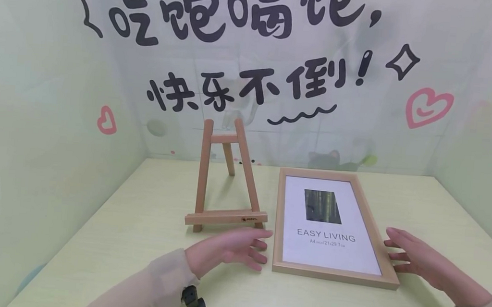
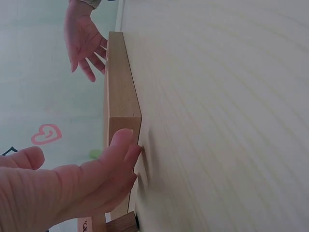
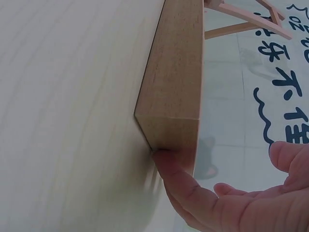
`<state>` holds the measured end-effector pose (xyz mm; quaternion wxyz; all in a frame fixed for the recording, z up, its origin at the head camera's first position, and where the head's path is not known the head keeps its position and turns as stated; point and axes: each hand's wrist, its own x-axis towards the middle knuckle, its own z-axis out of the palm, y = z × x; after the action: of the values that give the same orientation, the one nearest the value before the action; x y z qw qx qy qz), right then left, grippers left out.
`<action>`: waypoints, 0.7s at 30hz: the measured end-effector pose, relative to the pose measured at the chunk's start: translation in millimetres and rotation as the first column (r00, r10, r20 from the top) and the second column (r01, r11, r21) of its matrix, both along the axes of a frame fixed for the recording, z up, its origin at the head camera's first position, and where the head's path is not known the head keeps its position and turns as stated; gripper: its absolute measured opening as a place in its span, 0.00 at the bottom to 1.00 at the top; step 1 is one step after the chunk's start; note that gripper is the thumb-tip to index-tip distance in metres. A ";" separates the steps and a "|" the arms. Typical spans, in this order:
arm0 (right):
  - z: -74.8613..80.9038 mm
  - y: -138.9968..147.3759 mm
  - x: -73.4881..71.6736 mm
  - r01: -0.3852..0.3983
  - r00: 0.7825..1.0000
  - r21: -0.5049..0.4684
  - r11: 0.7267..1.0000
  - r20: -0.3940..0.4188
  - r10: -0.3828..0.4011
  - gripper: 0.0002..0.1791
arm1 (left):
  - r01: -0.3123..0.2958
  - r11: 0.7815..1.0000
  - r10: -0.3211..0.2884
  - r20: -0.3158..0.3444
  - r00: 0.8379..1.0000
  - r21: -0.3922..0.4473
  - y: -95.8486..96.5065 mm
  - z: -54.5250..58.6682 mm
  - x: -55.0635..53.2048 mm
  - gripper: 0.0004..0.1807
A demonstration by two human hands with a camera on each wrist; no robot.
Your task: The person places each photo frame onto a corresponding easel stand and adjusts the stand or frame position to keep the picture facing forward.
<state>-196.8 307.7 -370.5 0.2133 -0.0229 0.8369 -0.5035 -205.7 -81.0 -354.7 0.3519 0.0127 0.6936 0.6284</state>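
Observation:
A wooden picture frame [image 1: 335, 277] lies flat on the table, with a white insert printed "EASY LIVING" and a small dark bamboo picture. My left hand [image 1: 238, 249] is beside its left edge, fingers extended and apart, holding nothing. At the opposite edge is my right hand [image 1: 421, 260], its fingertips right at the frame's side. In the right wrist view, the fingers [image 3: 186, 186] meet the frame's side wall [image 3: 171, 63] low, near the table. A small wooden easel [image 1: 225, 218] stands upright behind the left hand, left of the frame.
The pale wood-grain table [image 1: 133, 260] is bordered by a printed cloth backdrop [image 1: 246, 42] with black lettering and pink hearts at the back, and pale side walls. Black camera mounts [image 1: 193, 303] sit at both wrists.

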 end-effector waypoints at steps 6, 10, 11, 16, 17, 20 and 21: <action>-2.2 1.9 -2.2 -0.003 1.000 -0.011 1.000 0.031 0.004 0.42 | -0.029 0.999 0.028 0.028 0.999 0.022 7.9 -3.1 -2.9 0.34; -5.0 3.7 -2.2 0.005 0.999 -0.032 0.999 0.045 -0.004 0.43 | -0.037 0.999 0.036 0.037 0.999 0.032 12.5 -5.6 -3.5 0.33; -5.3 3.8 -2.3 0.008 0.999 -0.034 0.999 0.049 -0.007 0.43 | -0.040 0.999 0.038 0.039 0.999 0.036 13.4 -6.5 -3.6 0.32; -2.6 1.9 -4.2 0.018 0.997 -0.041 0.999 0.082 -0.014 0.43 | -0.076 0.996 0.074 0.048 0.996 0.047 16.8 -9.5 -3.5 0.30; -2.0 1.5 -4.8 0.020 0.996 -0.044 0.999 0.091 -0.016 0.43 | -0.084 0.995 0.082 0.050 0.995 0.048 17.2 -9.8 -3.4 0.29; -1.1 0.5 -7.2 0.024 0.993 -0.047 0.999 0.115 -0.018 0.44 | -0.108 0.993 0.106 0.055 0.993 0.044 18.5 -9.9 -3.1 0.27; -1.2 0.3 -7.8 0.029 0.992 -0.051 0.998 0.123 -0.023 0.44 | -0.114 0.993 0.112 0.056 0.992 0.041 19.0 -10.0 -3.3 0.26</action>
<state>-204.6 308.1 -371.7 0.2571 0.0133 0.8090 -0.5285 -209.0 -62.0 -364.7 0.3337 -0.0356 0.6697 0.6625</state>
